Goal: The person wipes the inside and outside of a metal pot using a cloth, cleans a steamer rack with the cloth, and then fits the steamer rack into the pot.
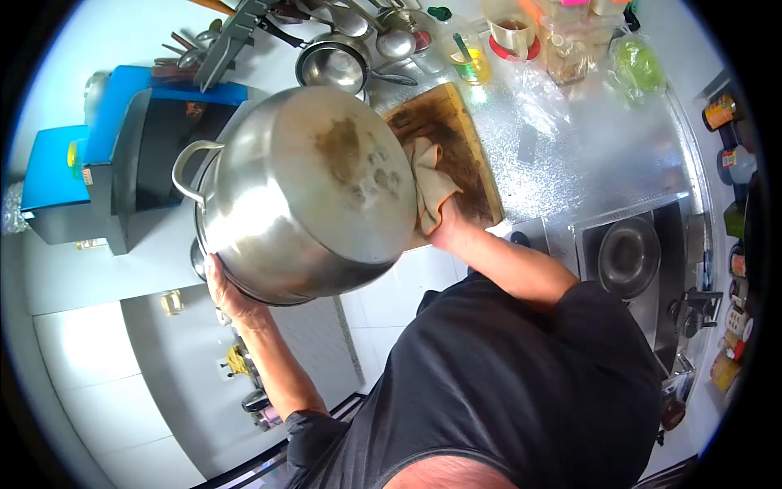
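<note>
A large stainless steel pot (pixel 269 196) is held up on its side, its base with brown and dark stains turned toward me. One loop handle sticks out at its left. My left hand (pixel 232 295) grips the rim at the lower left, its fingers partly hidden behind the pot. My right hand (pixel 444 224) is closed on a beige cloth (pixel 432 183) with an orange edge, which lies against the right side of the pot's base. Some of the right fingers are hidden by the cloth.
Behind the pot, a wooden cutting board (pixel 464 122) lies on the metal counter (pixel 521 159). A saucepan (pixel 332 67), ladles, cups and plastic bags stand along the back. At right, a sink (pixel 582 244) holds a metal bowl (pixel 629 257). Jars line the far right.
</note>
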Demonstrator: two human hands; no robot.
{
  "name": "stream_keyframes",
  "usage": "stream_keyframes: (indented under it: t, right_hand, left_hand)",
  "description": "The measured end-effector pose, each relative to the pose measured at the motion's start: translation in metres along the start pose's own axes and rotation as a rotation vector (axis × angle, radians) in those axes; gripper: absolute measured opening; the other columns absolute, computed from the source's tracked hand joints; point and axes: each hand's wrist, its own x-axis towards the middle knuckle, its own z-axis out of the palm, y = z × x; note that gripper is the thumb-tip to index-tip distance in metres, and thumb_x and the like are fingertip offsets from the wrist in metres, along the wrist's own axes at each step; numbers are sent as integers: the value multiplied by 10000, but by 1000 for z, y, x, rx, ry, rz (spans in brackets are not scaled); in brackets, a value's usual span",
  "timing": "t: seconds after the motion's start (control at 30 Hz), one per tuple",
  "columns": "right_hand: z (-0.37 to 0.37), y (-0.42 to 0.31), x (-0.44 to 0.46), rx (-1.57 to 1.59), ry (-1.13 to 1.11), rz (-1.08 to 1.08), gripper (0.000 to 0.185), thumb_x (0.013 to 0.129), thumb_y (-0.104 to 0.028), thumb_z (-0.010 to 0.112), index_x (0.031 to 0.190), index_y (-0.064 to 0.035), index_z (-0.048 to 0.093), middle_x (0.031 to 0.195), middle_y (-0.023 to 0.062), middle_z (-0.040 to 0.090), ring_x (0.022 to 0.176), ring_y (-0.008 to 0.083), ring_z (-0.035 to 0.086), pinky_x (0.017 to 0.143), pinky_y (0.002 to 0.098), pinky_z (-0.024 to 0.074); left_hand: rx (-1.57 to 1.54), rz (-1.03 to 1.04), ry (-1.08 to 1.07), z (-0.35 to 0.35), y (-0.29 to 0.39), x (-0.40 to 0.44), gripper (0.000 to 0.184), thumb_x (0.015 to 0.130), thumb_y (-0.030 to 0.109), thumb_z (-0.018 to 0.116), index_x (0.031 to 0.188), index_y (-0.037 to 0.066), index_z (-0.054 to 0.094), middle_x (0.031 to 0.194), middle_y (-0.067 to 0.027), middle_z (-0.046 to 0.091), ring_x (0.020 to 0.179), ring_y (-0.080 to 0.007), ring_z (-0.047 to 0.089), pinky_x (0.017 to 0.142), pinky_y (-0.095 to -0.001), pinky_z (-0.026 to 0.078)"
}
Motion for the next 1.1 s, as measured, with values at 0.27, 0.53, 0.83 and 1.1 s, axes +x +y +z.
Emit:
stream_keyframes:
  t: [0.27,0.53,0.83,1.1]
  right_hand:
    - [38,9,-70,-7,56,304,540,1021,-508,295,1312,-118,529,1319,102,578,1183,367,569,999,586,464]
    - [11,-4,-71,-222,133,346,370,1018,-388,366,1088,-99,587,1070,81,633,990,278,640,852,511,573]
    - [-70,11,-59,-285,486,312,372,1034,-371,310,1140,-131,573,1057,44,633,949,216,621,788,445,562]
    - [-78,-3,-94,-323,472,137,318,1019,-363,418,1203,-159,580,1152,16,640,1010,194,630,792,383,557]
  left_hand:
    - [21,151,-69,2,-18,-3,436,957,236,589,1292,-34,516,1223,-174,620,1133,-293,597,1001,-431,473]
    - [505,186,-206,30,-58,-24,325,963,177,575,1207,-38,569,1020,-47,628,916,-126,565,822,-257,447]
    - [1082,419,-520,103,-141,-60,195,890,131,649,780,34,521,559,-170,543,528,-385,573,485,-431,438]
    - [1117,427,-727,131,-188,-74,129,838,128,630,795,46,540,605,-146,600,576,-347,626,520,-447,490]
